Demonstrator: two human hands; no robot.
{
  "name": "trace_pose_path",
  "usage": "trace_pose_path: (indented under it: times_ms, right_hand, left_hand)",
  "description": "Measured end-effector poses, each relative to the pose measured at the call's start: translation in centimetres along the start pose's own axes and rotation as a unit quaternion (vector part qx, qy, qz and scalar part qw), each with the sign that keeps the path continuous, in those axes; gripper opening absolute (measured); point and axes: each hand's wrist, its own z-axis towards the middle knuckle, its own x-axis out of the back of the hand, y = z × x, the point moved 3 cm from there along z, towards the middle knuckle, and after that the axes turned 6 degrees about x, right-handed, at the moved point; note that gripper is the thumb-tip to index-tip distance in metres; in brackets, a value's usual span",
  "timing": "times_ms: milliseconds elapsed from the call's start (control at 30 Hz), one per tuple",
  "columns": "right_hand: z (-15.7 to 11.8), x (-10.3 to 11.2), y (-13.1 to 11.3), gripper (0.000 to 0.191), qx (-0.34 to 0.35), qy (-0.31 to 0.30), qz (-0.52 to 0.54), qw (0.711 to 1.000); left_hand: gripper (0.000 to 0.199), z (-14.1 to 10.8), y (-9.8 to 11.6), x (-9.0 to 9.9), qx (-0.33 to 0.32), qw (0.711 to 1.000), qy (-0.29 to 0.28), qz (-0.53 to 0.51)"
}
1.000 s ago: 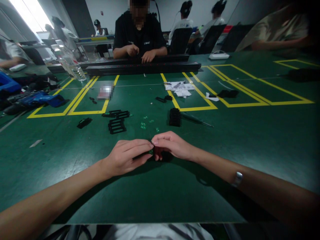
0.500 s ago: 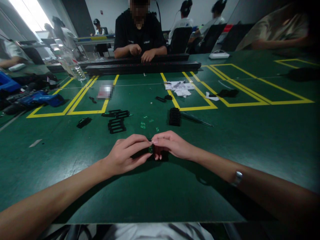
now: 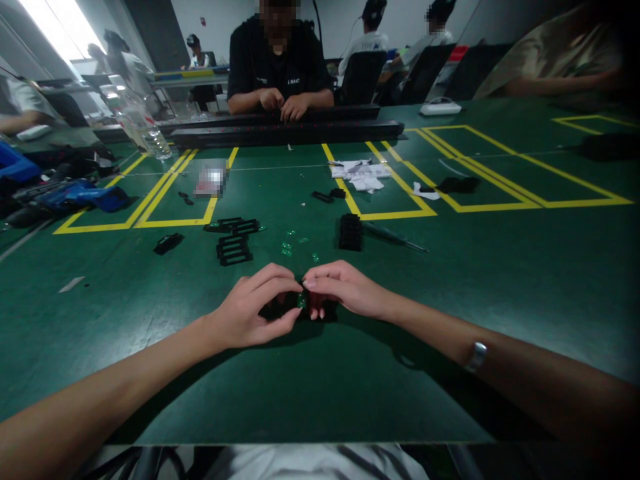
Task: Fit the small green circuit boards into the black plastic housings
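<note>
Near the middle of the green table, a small green piece [image 3: 301,300] shows between my two hands, with something dark around it. My left hand [image 3: 263,303] has its thumb and fingers around the green piece's left side, fingertips at its upper and lower ends. My right hand [image 3: 345,290] pinches at its top, the other fingers curled underneath. Just beyond lie several loose green pieces [image 3: 287,249]. Black rectangular frames [image 3: 234,250] lie beyond my left hand, and a stack of black parts [image 3: 350,232] sits beyond my right hand.
A screwdriver [image 3: 400,238] lies right of the stack. Farther back are crumpled white paper [image 3: 363,175], long black bars [image 3: 290,135] and clear bottles [image 3: 150,137]. Blue and black gear [image 3: 90,198] is at the left. A person in black sits across the table.
My left fingers have spread a little apart, showing more of the green piece. My right hand has barely moved. The hands of the person opposite have shifted slightly.
</note>
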Motion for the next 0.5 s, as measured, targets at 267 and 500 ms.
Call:
trace_pose_path:
  times_ms: [267,500]
  right_hand:
    - [-0.04,-0.19,-0.29,0.031,-0.003,-0.001,-0.023,1.0]
    - [0.03,-0.2,-0.22,0.029,-0.004,-0.002,-0.025,1.0]
  left_hand:
    - [0.038,0.0,0.13,-0.14,0.014,1.0,-0.004,-0.023]
    - [0.038,-0.01,0.03,-0.12,-0.005,1.0,0.003,-0.003]
